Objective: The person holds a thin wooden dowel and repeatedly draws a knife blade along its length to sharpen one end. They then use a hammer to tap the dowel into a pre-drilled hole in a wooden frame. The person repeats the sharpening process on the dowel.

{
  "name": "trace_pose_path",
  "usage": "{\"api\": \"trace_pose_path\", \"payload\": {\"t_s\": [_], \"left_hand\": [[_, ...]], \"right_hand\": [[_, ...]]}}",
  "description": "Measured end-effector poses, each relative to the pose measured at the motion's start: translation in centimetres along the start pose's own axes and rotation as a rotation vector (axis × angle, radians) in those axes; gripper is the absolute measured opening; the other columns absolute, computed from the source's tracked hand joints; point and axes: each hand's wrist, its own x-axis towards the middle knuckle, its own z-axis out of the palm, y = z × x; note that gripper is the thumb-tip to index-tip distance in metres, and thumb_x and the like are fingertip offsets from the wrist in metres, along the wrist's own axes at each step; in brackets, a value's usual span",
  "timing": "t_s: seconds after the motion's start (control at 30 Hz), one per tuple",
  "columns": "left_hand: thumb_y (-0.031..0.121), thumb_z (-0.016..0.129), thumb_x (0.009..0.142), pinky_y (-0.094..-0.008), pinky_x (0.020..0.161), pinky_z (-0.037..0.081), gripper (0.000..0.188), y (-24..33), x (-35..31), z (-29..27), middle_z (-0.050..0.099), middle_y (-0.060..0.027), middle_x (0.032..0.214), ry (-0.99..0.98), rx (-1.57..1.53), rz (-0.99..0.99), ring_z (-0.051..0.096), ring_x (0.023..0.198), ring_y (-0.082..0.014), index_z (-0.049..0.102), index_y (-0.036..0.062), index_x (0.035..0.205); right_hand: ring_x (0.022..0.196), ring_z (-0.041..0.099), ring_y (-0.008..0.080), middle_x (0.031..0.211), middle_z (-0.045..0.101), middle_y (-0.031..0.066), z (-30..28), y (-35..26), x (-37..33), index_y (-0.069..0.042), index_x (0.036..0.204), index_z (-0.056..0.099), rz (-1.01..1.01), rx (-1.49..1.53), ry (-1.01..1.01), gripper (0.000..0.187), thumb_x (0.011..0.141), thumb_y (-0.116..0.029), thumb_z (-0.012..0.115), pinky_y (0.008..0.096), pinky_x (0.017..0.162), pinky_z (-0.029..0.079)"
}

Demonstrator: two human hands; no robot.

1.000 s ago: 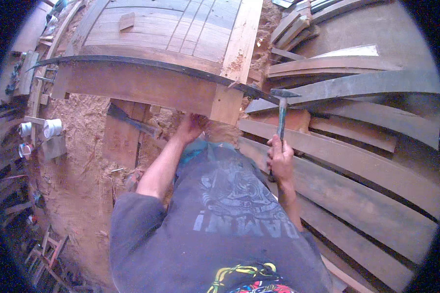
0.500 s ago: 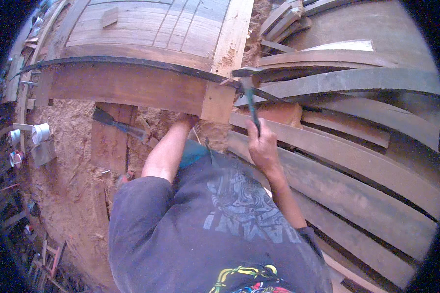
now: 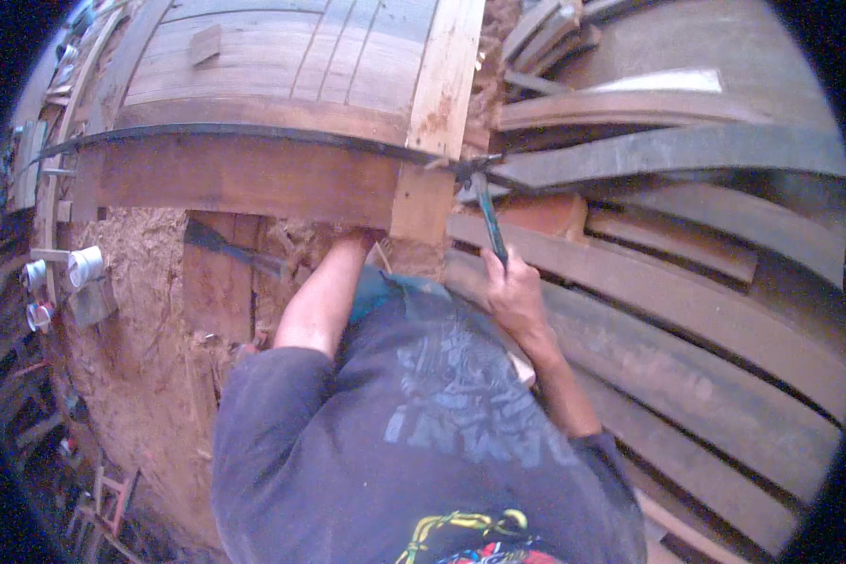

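My right hand (image 3: 517, 293) is closed round the dark teal handle of a hammer (image 3: 490, 221). The hammer's head is at the right end of a long dark metal bar (image 3: 254, 134), just beside the panel's corner; whether they touch is unclear. That bar lies across a wooden panel (image 3: 263, 70) with grooved boards, along its reddish-brown near rail (image 3: 244, 179). A paler upright piece (image 3: 421, 202) forms the panel's right side. My left hand (image 3: 359, 241) reaches under the near rail by this corner, and its fingers are hidden.
Long planks (image 3: 649, 348) lie stacked on the right, close to my right arm. A small wood block (image 3: 206, 43) rests on the panel. Sawdust (image 3: 141, 376) covers the ground at left. White cups (image 3: 86, 266) stand at the far left, and a brown board (image 3: 218, 291) lies near my left arm.
The hammer's head has come down to the bar's end, and my right hand has shifted slightly lower and rightward. My left arm stays under the rail.
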Motion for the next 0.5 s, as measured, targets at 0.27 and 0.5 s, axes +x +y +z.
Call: {"api": "trace_pose_path", "payload": {"t_s": [0.27, 0.5], "left_hand": [[0.036, 0.059, 0.104, -0.0405, 0.102, 0.053, 0.041, 0.5, 0.2, -0.4, 0.074, -0.0113, 0.122, 0.014, 0.027, -0.009, 0.069, 0.114, -0.0242, 0.071, 0.0045, 0.127], [0.034, 0.060, 0.103, -0.0396, 0.101, 0.053, 0.040, 0.7, -0.3, -0.5, 0.075, -0.0109, 0.121, -0.001, 0.072, -0.028, 0.068, 0.114, -0.0231, 0.071, 0.0041, 0.127]], "right_hand": [[0.053, 0.035, 0.0075, 0.070, 0.039, -0.0042, -9.4, -8.8, 1.5, -0.013, 0.103, 0.054, -0.343, 0.851, 0.455, 0.039, 0.112, -0.050, 0.044, 0.0231, 0.046, 0.033], [0.057, 0.054, 0.0186, 0.066, 0.057, 0.0094, -1.8, -1.6, -0.5, 0.000, 0.093, 0.062, 0.135, 0.147, -0.063, 0.037, 0.108, -0.034, 0.059, 0.0400, 0.058, 0.047]]}}
